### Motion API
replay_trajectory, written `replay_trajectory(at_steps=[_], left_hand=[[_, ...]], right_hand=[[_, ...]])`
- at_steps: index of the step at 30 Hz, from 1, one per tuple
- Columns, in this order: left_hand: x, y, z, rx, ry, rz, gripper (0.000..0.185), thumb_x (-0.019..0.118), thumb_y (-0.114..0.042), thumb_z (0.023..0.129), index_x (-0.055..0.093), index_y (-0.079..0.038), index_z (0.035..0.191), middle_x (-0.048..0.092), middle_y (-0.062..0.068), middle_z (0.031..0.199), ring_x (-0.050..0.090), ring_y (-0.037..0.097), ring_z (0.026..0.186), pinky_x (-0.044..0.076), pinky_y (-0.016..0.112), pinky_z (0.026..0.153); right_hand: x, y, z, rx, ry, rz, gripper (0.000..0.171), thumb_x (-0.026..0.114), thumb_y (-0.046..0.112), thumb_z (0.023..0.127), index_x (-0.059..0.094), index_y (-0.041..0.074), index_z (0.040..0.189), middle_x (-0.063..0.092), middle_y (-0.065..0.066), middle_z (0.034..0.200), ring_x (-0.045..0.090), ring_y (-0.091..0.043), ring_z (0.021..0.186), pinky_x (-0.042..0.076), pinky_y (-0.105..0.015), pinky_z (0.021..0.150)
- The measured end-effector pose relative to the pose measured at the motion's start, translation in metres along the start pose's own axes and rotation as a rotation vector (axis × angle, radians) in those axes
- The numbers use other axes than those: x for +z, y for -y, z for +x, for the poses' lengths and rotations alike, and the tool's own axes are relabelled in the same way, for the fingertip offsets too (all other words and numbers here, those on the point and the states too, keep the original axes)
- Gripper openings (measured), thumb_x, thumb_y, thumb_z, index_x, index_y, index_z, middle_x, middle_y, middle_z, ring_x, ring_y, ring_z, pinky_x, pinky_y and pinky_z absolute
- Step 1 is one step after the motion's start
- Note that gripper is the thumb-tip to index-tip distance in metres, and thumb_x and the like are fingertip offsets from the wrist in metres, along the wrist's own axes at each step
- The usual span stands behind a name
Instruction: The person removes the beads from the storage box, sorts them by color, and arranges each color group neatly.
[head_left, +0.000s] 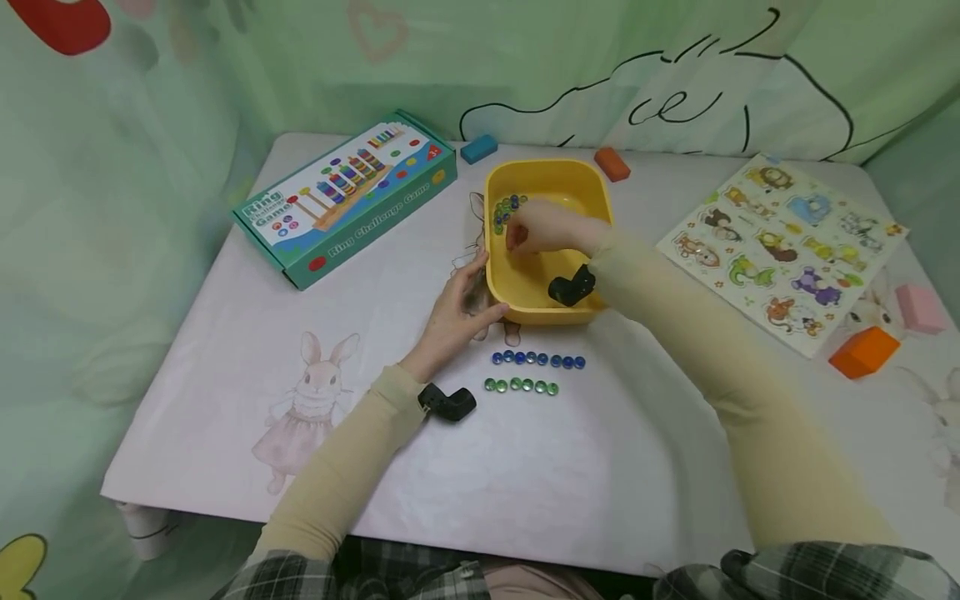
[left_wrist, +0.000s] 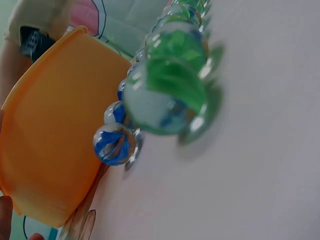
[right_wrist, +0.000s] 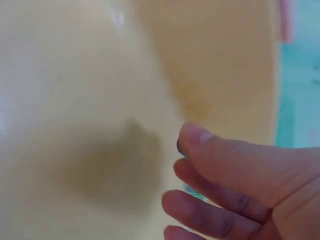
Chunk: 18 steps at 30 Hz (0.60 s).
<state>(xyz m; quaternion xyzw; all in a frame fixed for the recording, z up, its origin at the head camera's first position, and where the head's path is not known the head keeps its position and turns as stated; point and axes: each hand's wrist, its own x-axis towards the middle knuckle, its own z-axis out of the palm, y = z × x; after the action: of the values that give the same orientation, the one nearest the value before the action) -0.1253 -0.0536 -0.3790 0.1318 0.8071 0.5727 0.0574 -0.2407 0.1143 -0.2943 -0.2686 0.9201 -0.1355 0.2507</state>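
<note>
A yellow plastic basin (head_left: 551, 317) stands on the table with several glass marbles (head_left: 501, 215) gathered at its far left. My left hand (head_left: 455, 315) rests against the basin's near-left corner, fingers along the left wall and thumb at the front. Inside the basin, my right hand (head_left: 534, 228) is lowered near the marbles. Thumb and forefinger of that hand pinch a small marble (right_wrist: 180, 148), mostly hidden by the fingertips. In front of the basin lie a row of blue marbles (head_left: 531, 357) and, nearer, a row of green marbles (head_left: 528, 385).
A Ring Challenge Game box (head_left: 360, 200) lies at the back left. Behind the basin are a blue block (head_left: 478, 149) and an orange-red block (head_left: 612, 164). An animal puzzle board (head_left: 780, 250) lies right, beside an orange block (head_left: 864, 352) and a pink block (head_left: 919, 308).
</note>
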Motion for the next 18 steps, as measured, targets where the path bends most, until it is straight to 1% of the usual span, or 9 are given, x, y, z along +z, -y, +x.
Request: replay_trajectory(at_steps=[2,7,10,13,18], left_hand=[[0.0,-0.001,0.0,-0.01,0.004,0.002,0.074,0.066,-0.032,0.085,0.024,-0.029,0.145,0.019,-0.019,0.151,0.023,0.01,0.139,0.02,0.032,0.115],[0.0,-0.002,0.0,-0.026,0.009,-0.001,0.074,0.066,-0.032,0.085,0.024,-0.029,0.145,0.02,-0.017,0.151,0.025,0.012,0.139,0.02,0.034,0.115],[-0.001,-0.003,0.0,-0.03,0.01,-0.015,0.074,0.067,-0.032,0.085,0.025,-0.029,0.145,0.02,-0.017,0.151,0.025,0.012,0.139,0.019,0.035,0.115],[-0.001,-0.003,0.0,-0.029,0.008,-0.022,0.073,0.066,-0.032,0.085,0.025,-0.028,0.145,0.02,-0.017,0.151,0.025,0.012,0.138,0.019,0.036,0.115],[-0.001,-0.001,0.0,-0.03,0.009,-0.011,0.074,0.066,-0.033,0.084,0.024,-0.028,0.145,0.02,-0.017,0.151,0.025,0.011,0.138,0.018,0.035,0.115]], right_hand=[[-0.004,0.001,-0.01,-0.002,-0.004,-0.005,0.017,0.064,0.011,0.086,0.066,0.001,0.1,0.064,-0.014,0.1,0.054,-0.024,0.087,0.051,-0.033,0.082],[-0.012,0.002,-0.037,-0.057,-0.018,-0.013,0.016,0.065,0.012,0.086,0.066,0.003,0.099,0.063,-0.01,0.092,0.053,-0.021,0.082,0.049,-0.03,0.075],[-0.015,0.001,-0.053,-0.073,-0.026,-0.001,0.016,0.065,0.014,0.086,0.066,0.004,0.098,0.062,-0.008,0.088,0.051,-0.02,0.081,0.046,-0.028,0.072],[-0.017,0.001,-0.069,-0.075,-0.035,0.01,0.016,0.065,0.015,0.086,0.066,0.005,0.099,0.063,-0.006,0.087,0.051,-0.019,0.081,0.046,-0.027,0.072],[-0.017,-0.004,-0.092,-0.088,-0.071,0.06,0.017,0.065,0.017,0.086,0.066,0.007,0.1,0.064,-0.004,0.087,0.053,-0.018,0.081,0.046,-0.028,0.073]])
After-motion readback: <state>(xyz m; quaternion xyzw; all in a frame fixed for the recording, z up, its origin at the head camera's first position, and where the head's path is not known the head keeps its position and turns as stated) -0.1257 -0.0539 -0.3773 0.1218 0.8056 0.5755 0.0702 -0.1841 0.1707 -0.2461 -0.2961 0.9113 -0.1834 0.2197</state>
